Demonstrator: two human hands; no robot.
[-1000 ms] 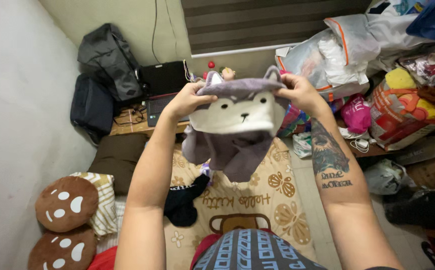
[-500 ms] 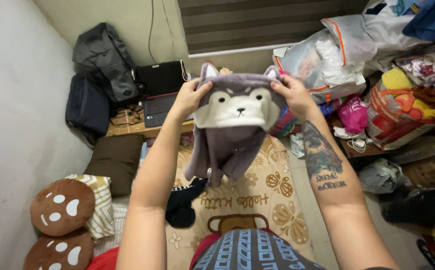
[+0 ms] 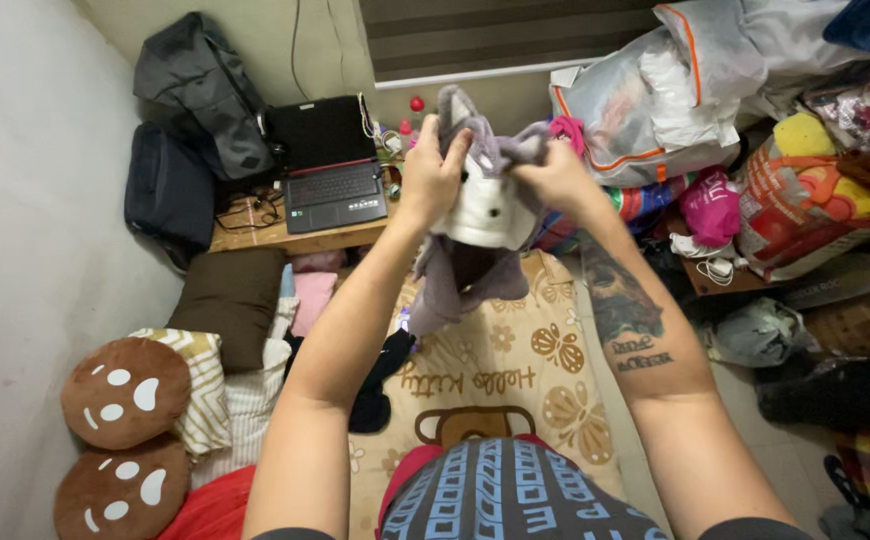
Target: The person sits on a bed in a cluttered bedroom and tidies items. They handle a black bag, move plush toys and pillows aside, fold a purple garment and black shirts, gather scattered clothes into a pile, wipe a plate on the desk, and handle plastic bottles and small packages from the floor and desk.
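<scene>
1. Animal hood, grey and cream: held in the air above the laptop, now bunched narrower than a second ago
2. Left hand: pinching the hood's left edge
3. Right hand: pinching its right edge, drawn inward, folding begun

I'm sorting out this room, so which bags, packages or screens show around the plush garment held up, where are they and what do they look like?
Laptop: open on the low wooden desk at back left, black, screen dark.
Clear plastic bag: upper right, bulky, orange-trimmed, stuffed with pale things.
Pink bag: right of the hands, small, crumpled.
Printed sack: far right, red and white, holding a yellow plush toy.
Both hands hold the grey and white animal hood.
</scene>
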